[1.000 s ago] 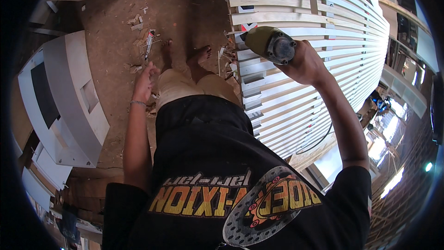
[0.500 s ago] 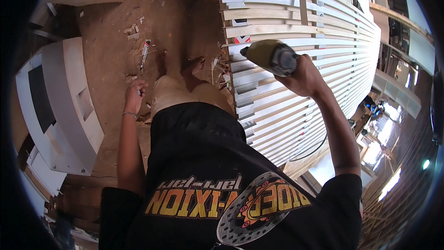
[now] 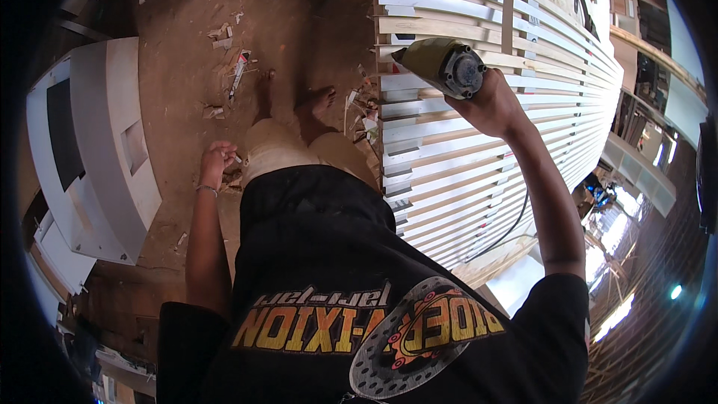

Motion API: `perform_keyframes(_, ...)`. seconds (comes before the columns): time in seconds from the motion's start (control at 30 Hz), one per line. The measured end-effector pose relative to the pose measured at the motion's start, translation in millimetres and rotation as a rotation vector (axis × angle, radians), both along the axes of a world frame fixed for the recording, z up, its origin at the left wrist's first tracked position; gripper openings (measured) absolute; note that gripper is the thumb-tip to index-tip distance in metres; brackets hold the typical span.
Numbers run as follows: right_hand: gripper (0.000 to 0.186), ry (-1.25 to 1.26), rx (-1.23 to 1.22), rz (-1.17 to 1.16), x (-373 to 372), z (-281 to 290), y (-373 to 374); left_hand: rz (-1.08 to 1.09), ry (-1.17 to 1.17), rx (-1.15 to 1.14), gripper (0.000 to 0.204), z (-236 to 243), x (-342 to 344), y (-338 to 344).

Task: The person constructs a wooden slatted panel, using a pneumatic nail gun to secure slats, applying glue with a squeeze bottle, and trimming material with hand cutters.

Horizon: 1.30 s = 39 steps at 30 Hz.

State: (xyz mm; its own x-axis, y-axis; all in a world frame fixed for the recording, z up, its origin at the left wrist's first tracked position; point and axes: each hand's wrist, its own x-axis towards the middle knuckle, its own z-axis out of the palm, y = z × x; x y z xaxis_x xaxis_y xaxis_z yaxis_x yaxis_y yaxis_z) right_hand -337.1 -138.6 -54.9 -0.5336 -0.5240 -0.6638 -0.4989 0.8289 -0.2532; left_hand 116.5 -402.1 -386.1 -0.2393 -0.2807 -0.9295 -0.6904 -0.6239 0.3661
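My right hand [image 3: 490,108] is closed round the handle of an olive-green nail gun [image 3: 434,63] with a black bolted cap. Its dark nose points left, over the near-left ends of a row of long pale wooden slats [image 3: 449,151]. The hand hides most of the handle. My left hand [image 3: 217,161] hangs low beside my left leg, over the floor, its fingers curled. A small white stick [image 3: 238,158] pokes out from between them; its kind is too small to make out.
Wood offcuts and scraps [image 3: 365,112] litter the brown floor next to the slats and by my bare feet. At the left stands a white and grey cabinet [image 3: 112,150] with cut-out openings. A dark hose [image 3: 516,226] runs along the slats' right side.
The nail gun has tilted, showing more of its cap, and risen slightly in view. My left hand has turned and dropped a little. The whole view has shifted slightly.
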Motion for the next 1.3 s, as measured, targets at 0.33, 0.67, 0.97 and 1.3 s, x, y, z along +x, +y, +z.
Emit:
perform_keyframes(0.33, 0.031, 0.017, -0.002, 0.086, -4, 8, -5, -0.094, 0.060, -0.001, 0.028, -20, -8, -18)
perform_keyframes(0.67, 0.031, -0.037, -0.061, 0.013, -7, 29, -11, 0.009, 0.073, -0.042, 0.028, 23, -34, -27)
perform_keyframes(0.97, 0.036, -0.006, -0.257, -0.156, -49, 33, -49, -0.090, -0.134, -0.011, 0.030, -12, 31, -21)
perform_keyframes(1.3, 0.035, 0.073, -0.099, -0.012, -60, -6, -66, 0.067, 0.059, -0.062, 0.028, 8, 0, -34)
